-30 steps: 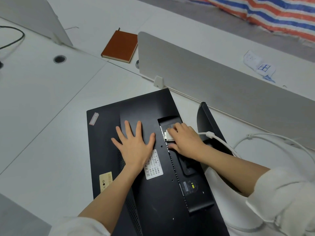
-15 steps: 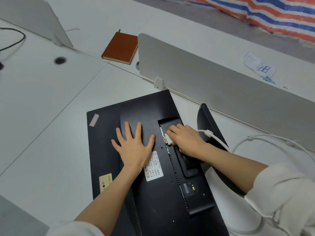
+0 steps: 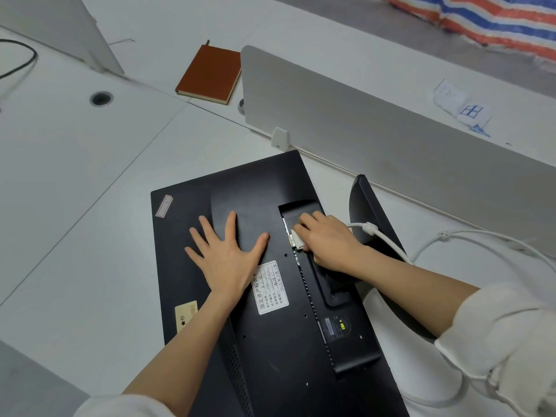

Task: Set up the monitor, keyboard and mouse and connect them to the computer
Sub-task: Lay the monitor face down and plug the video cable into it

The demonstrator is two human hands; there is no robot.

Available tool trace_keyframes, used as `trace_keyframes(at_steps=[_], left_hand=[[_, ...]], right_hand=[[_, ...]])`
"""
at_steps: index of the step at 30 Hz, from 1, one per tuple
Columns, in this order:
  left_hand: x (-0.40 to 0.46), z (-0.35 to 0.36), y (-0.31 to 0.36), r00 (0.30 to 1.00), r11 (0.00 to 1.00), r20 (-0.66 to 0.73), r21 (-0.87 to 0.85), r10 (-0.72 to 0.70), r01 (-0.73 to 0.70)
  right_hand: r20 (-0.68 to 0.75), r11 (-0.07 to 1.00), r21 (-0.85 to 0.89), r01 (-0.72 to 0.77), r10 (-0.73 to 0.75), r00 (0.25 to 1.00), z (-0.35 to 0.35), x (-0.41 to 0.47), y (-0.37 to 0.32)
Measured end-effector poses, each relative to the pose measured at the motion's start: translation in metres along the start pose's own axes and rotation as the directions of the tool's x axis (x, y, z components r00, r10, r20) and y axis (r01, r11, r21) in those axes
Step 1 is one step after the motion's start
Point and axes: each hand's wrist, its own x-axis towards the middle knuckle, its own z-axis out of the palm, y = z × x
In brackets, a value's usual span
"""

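Note:
A black monitor (image 3: 240, 188) lies face down on the white desk (image 3: 75, 236), its back and labels facing up. My left hand (image 3: 227, 254) rests flat on the back panel, fingers spread. At the port recess, my right hand (image 3: 328, 239) grips a white cable plug (image 3: 296, 239) held against the ports. From under that hand the white cable (image 3: 388, 239) runs off to the right. The monitor's black stand (image 3: 371, 206) sticks up behind my right hand. No keyboard, mouse or computer shows in the head view.
A grey divider panel (image 3: 376, 139) stands just behind the monitor. A brown notebook (image 3: 210, 74) lies at the back. A cable hole (image 3: 101, 98) and a black cord (image 3: 21, 61) are at the left. Folded paper (image 3: 463, 106) lies beyond the divider, a striped tarp (image 3: 481, 16) further back.
My right hand has shifted slightly on the white plug at the port recess. The left hand stays flat on the monitor's back.

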Motion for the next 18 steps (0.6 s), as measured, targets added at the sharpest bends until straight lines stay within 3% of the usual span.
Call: trace_keyframes(at_steps=[18], left_hand=[[-0.0013,-0.0018,0.0008,1.000,1.000,-0.013,-0.015,-0.004,0.004]], right_hand=[[-0.036,1.000,0.017,0.003,-0.002,0.999,0.0023,-0.0043,0.0008]])
